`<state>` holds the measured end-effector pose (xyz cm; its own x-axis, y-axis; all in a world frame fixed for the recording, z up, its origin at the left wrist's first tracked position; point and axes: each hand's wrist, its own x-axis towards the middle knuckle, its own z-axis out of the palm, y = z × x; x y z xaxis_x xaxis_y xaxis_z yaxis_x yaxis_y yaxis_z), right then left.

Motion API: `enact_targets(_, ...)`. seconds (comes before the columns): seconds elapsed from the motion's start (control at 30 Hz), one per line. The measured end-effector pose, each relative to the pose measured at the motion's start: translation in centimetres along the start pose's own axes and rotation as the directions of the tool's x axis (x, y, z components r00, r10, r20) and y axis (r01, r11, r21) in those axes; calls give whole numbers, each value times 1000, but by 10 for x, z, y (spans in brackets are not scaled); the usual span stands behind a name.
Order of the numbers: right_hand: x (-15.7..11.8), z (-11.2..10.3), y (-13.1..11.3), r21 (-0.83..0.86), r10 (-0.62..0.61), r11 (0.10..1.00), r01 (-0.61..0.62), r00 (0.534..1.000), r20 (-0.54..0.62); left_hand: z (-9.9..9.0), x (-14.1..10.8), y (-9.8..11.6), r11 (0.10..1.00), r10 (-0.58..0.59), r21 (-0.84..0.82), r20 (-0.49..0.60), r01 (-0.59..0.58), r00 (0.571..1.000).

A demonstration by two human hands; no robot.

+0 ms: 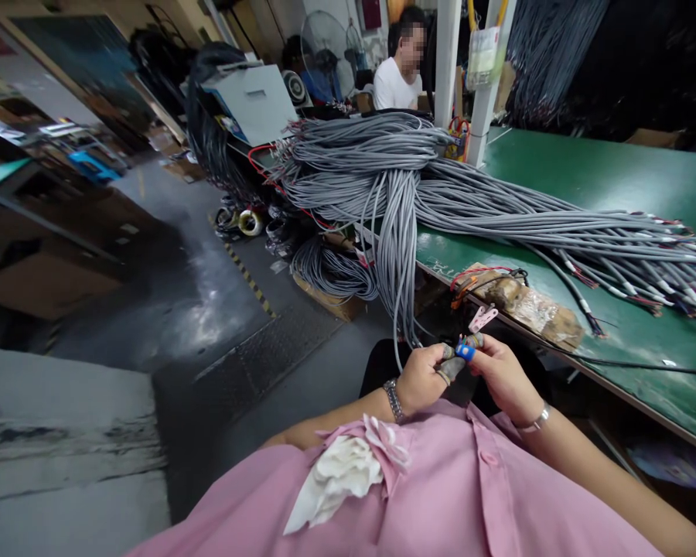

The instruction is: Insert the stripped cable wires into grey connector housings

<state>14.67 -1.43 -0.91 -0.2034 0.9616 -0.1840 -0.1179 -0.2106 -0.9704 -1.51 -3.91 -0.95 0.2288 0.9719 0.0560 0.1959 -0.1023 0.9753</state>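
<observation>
Both hands meet in front of my pink shirt, at the table's near edge. My left hand (424, 377) is closed, with grey coverings on its fingertips, around the end of a grey cable that is mostly hidden by the fingers. My right hand (503, 375) pinches at the same spot, where tiny wire ends poke up between the fingertips. A blue wrap (465, 353) covers its thumb tip. Just above the fingers is a pink clip (482, 319). From the big bundle of grey cables (397, 232), many strands hang over the edge down toward my left hand.
The green table (591, 170) carries the bundle, with stripped cable ends (667, 271) at right. A tape-wrapped block (522, 305) sits at the near edge beside a black cable. Coiled cables (330, 267) rest below. Across the table is a person in white (395, 81).
</observation>
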Motion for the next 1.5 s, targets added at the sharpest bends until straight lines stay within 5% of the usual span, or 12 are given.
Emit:
enact_targets(0.33, -9, 9, 6, -82, -130, 988, 131, 991, 21, 5, 4, -6, 910, -238, -376, -131, 174, 962)
enact_targets(0.6, -4, -4, 6, -83, -47, 995, 54, 995, 89, 1, 6, -12, 926, -263, -309, -121, 215, 957)
enact_targets(0.9, 12, -8, 8, -33, 23, 999, -19, 989, 147, 2, 9, -20, 941, -281, -179, 52, 286, 958)
enact_targets(1.1, 12, -8, 12, -75, 19, 997, -6, 983, 181, -1, 14, -22, 891, -379, -190, 187, 412, 906)
enact_targets(1.5, 6, 0, 13, 230, 185, 952, -200, 979, 86, 7, 4, -18, 878, -337, -353, 21, 323, 941)
